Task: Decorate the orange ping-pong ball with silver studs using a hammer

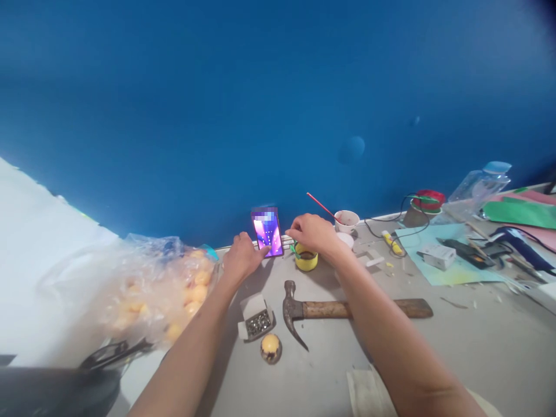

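A phone (268,231) with a lit purple screen leans upright against the blue wall. My left hand (241,255) is at its lower left, the thumb stretched out to the bottom of the screen and apart from the other fingers. Just right of the phone is my right hand (313,234), its fingers curled together; anything between them is hidden. Below that hand stands a roll of yellow tape (306,263). Between my forearms lie a claw hammer (324,309), a small open box of metal pieces (258,322) and a round yellow-topped ball (271,348).
Clear plastic bags of yellow balls (197,284) are at left. A white cup (347,220) with a red stick stands at the wall. On the right lie a yellow glue stick (392,243), light blue paper (417,240), a small white box (438,255) and a plastic bottle (490,180).
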A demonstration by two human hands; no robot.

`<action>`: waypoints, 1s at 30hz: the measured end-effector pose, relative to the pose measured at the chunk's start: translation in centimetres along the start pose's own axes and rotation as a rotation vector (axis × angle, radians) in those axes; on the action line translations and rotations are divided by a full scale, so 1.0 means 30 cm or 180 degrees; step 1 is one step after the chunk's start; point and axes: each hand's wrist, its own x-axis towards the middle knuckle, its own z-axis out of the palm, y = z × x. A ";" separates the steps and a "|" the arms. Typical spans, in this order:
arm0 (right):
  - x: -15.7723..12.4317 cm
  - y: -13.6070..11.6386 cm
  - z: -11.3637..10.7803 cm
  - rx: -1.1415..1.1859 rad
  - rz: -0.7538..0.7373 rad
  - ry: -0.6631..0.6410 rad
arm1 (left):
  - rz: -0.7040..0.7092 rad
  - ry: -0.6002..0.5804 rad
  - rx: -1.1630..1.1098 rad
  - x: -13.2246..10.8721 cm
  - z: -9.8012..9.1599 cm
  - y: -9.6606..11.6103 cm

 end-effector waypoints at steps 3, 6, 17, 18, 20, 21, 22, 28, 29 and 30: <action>0.000 0.002 0.001 -0.0035 -0.0006 0.0006 | 0.0025 0.0015 0.0022 -0.002 0.016 -0.007; 0.001 0.003 0.001 -0.0050 0.0002 0.0009 | 0.0031 0.0046 0.0027 0.011 0.037 -0.002; 0.002 0.005 -0.002 -0.0030 0.0019 -0.0008 | -0.0048 0.0092 0.0001 0.040 0.059 0.038; 0.003 0.005 -0.004 -0.0031 0.0018 -0.0017 | -0.0060 0.0091 0.0003 0.041 0.059 0.040; 0.005 0.004 -0.007 -0.0031 0.0006 -0.0022 | -0.0068 0.0079 0.0019 0.039 0.047 0.040; 0.004 0.005 -0.008 -0.0029 -0.0002 -0.0020 | -0.0066 0.0071 0.0032 0.034 0.033 0.039; 0.003 0.006 -0.008 -0.0030 -0.0005 -0.0023 | -0.0042 0.0062 0.0058 0.024 0.013 0.037; -0.015 0.005 0.006 -0.0089 -0.0039 -0.0071 | 0.0788 -0.0123 -0.0205 -0.216 -0.143 -0.033; -0.014 -0.002 -0.005 -0.0109 -0.0031 -0.0063 | 0.0988 -0.0458 -0.0480 -0.284 -0.156 -0.062; -0.010 -0.011 -0.024 -0.0115 -0.0024 -0.0044 | 0.1177 -0.0910 -0.0817 -0.355 -0.164 -0.096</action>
